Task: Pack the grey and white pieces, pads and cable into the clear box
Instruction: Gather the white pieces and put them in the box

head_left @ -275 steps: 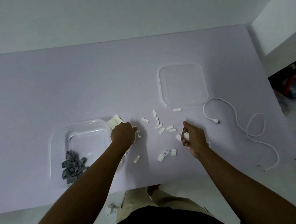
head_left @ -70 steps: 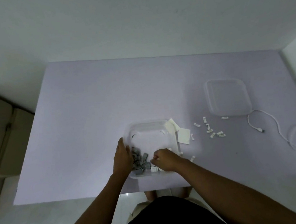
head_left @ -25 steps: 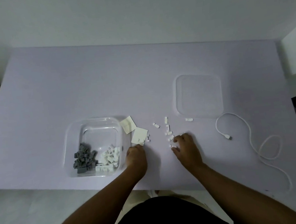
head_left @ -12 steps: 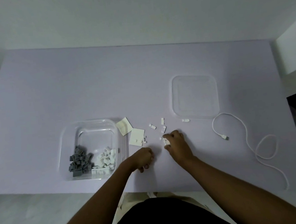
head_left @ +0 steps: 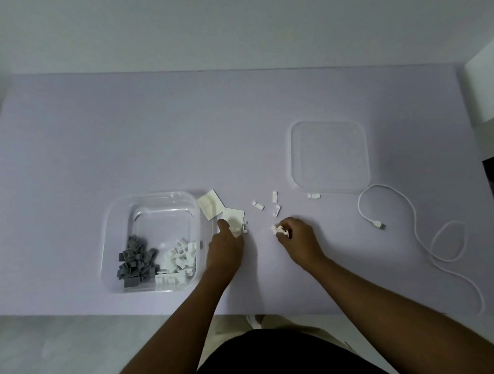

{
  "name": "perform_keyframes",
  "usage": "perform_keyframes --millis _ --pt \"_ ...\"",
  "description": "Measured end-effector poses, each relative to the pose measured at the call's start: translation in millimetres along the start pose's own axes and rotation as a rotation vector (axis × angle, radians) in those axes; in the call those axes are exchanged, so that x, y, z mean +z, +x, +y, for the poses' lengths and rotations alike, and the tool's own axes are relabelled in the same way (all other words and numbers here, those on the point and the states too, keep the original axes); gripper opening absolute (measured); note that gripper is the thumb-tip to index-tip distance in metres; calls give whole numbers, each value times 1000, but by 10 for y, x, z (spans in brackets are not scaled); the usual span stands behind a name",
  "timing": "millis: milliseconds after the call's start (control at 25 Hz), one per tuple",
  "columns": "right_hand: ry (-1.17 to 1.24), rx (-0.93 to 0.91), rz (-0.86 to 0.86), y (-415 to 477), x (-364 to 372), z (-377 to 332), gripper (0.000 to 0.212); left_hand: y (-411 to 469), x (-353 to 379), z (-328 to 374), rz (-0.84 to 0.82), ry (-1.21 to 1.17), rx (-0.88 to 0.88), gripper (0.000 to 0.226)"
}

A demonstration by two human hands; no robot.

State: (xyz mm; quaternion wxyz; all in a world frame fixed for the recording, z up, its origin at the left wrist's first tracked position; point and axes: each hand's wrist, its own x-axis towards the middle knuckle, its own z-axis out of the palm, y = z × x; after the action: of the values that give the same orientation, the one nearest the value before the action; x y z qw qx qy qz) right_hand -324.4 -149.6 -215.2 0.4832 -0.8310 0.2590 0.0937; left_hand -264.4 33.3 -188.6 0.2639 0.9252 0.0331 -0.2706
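In the right hand (head_left: 298, 237), small white pieces (head_left: 278, 229) are pinched. The left hand (head_left: 224, 247) is laid on a pad (head_left: 234, 217), but its grip cannot be told. The pieces are judged light and stiff, best taken by pinching. The box (head_left: 149, 197) is set left on the lilac table (head_left: 112, 140), and the limp cable (head_left: 412, 218) lies right.

No lettering, label, brand or number can be read anywhere on the table: the clear box (head_left: 149, 195) at 8 o'clock, its lid (head_left: 327, 154) at 3 o'clock, the pads (head_left: 209, 204) and the cable (head_left: 376, 224) at 4 o'clock are all blank.
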Motion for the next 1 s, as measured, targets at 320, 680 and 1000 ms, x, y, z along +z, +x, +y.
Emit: perform_keyframes --millis 320,680,1000 --pt "1052 453 -177 -107 -165 -260 12 -90 136 19 31 146 99 25" --pt "1276 437 -221 -83 -358 -166 20 -96 287 -72 -82 -64 79 22" --pt "152 137 117 -47 -167 203 42 -53 306 -88 2 -6 174 28"
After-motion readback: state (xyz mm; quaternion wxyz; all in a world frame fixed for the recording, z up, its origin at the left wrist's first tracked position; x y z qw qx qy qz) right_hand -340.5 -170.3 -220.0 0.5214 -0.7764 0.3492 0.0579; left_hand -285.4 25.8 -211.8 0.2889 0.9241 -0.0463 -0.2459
